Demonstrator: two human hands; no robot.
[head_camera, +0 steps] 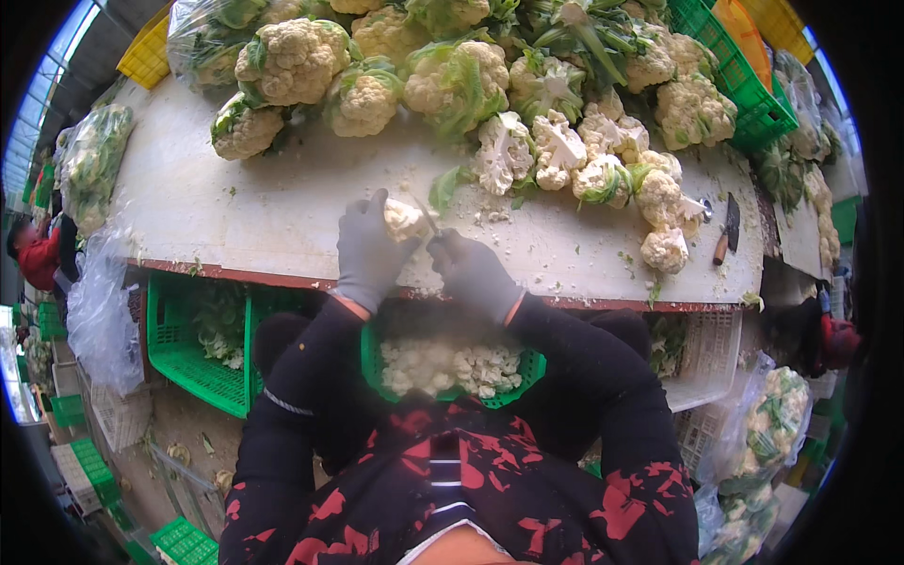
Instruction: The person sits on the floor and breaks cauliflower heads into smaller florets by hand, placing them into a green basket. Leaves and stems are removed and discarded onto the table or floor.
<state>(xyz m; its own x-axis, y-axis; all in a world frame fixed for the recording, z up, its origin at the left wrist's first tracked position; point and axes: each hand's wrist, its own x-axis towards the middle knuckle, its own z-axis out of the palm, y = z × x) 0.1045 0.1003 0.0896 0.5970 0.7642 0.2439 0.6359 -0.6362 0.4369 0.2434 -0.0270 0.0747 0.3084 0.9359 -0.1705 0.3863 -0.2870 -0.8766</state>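
My left hand, in a grey glove, holds a small cauliflower piece above the white tabletop. In my right hand, gloved the same way, is a small knife whose thin blade points up at the right side of that piece. A green crate of cut florets sits at my lap, below the table edge. Cut cauliflower chunks lie in a curved row to the right, beyond my right hand. A loose green leaf rests just past the knife tip.
Whole cauliflower heads are heaped along the far side. A wooden-handled knife lies at the right end. Green crate and white crate stand under the table. Bagged cauliflower is at left. People in red are at both sides.
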